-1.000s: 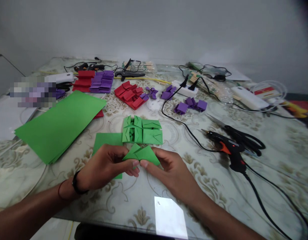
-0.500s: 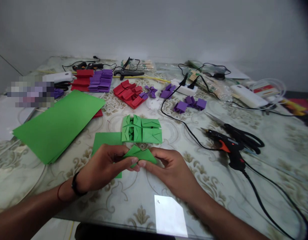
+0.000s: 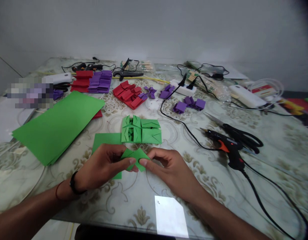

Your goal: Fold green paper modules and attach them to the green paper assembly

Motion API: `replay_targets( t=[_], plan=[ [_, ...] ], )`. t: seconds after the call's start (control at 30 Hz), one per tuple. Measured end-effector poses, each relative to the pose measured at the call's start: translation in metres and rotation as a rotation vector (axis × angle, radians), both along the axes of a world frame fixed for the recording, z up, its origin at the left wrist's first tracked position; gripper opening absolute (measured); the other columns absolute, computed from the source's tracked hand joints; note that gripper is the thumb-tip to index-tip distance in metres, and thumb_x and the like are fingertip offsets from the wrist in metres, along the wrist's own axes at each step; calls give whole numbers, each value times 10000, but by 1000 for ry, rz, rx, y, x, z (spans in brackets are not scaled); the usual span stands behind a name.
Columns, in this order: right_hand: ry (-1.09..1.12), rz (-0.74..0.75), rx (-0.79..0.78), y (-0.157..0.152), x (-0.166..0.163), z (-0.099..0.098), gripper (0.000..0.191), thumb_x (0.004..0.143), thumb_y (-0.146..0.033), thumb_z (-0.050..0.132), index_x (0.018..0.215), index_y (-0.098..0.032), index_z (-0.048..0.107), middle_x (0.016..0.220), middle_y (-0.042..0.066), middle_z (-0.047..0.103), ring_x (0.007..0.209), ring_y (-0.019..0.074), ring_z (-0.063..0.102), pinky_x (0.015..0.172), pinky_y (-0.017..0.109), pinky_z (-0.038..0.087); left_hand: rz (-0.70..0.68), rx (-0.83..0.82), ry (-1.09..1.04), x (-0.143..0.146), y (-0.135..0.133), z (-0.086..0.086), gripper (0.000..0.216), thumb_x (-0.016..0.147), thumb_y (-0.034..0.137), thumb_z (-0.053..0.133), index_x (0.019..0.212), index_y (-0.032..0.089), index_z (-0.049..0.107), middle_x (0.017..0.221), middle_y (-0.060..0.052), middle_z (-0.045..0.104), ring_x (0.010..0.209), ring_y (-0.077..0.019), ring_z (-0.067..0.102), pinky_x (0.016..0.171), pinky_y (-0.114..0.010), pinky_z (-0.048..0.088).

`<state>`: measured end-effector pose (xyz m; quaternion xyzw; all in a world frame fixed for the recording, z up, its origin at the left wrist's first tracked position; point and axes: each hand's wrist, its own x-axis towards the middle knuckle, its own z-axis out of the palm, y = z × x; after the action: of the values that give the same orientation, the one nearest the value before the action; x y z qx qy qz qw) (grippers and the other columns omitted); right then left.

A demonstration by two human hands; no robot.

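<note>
Between my two hands is a small folded piece of green paper [image 3: 135, 154], raised over the table near its front edge. My left hand [image 3: 106, 163] pinches its left side between thumb and fingers. On the other side, my right hand [image 3: 169, 166] grips it the same way, thumb on the front face. Partly hidden under my left hand lies a flat green paper sheet [image 3: 106, 138]. Just beyond my fingers sit several folded green paper units [image 3: 141, 130], side by side in a block.
A stack of green paper [image 3: 61, 126] lies at left. Red folded pieces [image 3: 127, 95] and purple folded pieces [image 3: 190, 105] are farther back. At right are a corded glue gun [image 3: 226, 146] and black-handled scissors [image 3: 244, 136]. A white power strip [image 3: 182, 88] holds plugs.
The green paper in my hands has changed shape: its outline now has two peaks, with a notch between them. My right fingers have shifted slightly left with it.
</note>
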<state>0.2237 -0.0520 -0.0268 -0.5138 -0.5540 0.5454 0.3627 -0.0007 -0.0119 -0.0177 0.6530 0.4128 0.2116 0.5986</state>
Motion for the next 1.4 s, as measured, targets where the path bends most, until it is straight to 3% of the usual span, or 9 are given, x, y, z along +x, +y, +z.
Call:
replay_targets(
  t=[0.17,0.37,0.77,1.03,1.2,1.4],
  plan=[
    [-57,5,-73,-2,-3,-1,431,867,-590,831,691,-213,718,642,-14,611,611,152,483,555,279,374,9,125,91,2,-1,4,319,983,439,707,825,182,812,680,10,720,596,-117,546,540,-216,380],
    [19,3,4,-1,-3,-2,356,937,-527,773,766,-216,744,740,9,705,729,185,626,690,303,497,-1,122,91,2,0,5,384,1003,479,681,818,171,814,673,-13,726,582,-131,555,531,-235,377],
    [-96,5,28,-2,-7,0,406,947,-530,743,699,-218,665,678,-4,654,658,169,583,624,290,460,13,326,82,2,-2,8,284,1034,347,647,843,195,791,743,0,765,640,-142,603,620,-253,433],
    [-101,-19,71,0,-4,2,287,954,-398,699,727,-222,699,706,-3,702,693,174,634,664,290,476,99,270,39,1,-3,8,308,1024,388,652,818,201,784,632,26,645,588,-138,514,582,-261,416],
    [-106,-40,82,0,-3,1,284,946,-403,699,732,-217,711,702,2,711,683,174,635,630,283,468,77,267,71,2,0,6,302,1012,407,670,852,185,798,728,-9,746,658,-155,608,605,-256,462],
    [-79,-112,87,2,0,-2,224,915,-416,736,833,-211,773,758,13,735,733,188,668,692,296,524,96,222,64,1,4,-3,123,925,326,791,972,214,810,858,-1,816,742,-154,724,635,-227,529]
  ],
)
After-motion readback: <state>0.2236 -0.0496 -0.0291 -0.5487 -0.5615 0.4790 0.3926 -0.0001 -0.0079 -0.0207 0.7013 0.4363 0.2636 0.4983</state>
